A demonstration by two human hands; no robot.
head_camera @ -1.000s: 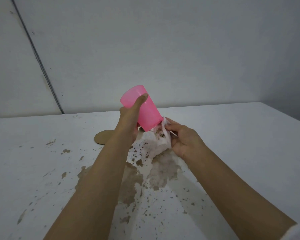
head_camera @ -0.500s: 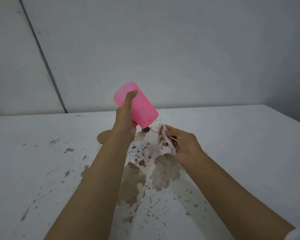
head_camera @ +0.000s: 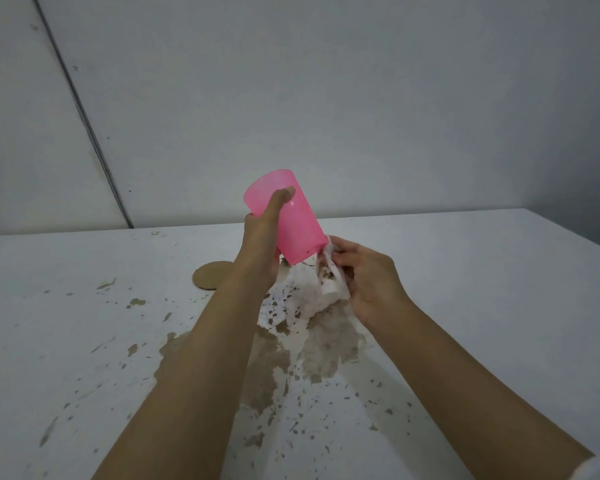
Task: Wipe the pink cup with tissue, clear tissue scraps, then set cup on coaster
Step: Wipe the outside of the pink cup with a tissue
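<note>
The stained white table (head_camera: 499, 306) lies below the pink cup (head_camera: 297, 226), which is held in the air, tilted, base lowermost. The left hand (head_camera: 260, 244) grips the cup wall with curled fingers. The right hand (head_camera: 368, 282), at the cup base, pinches the soiled tissue (head_camera: 326, 292). The tissue has returned to touch the base, so wiping continues. The coaster (head_camera: 210, 275) lies below-left of the cup.
</note>
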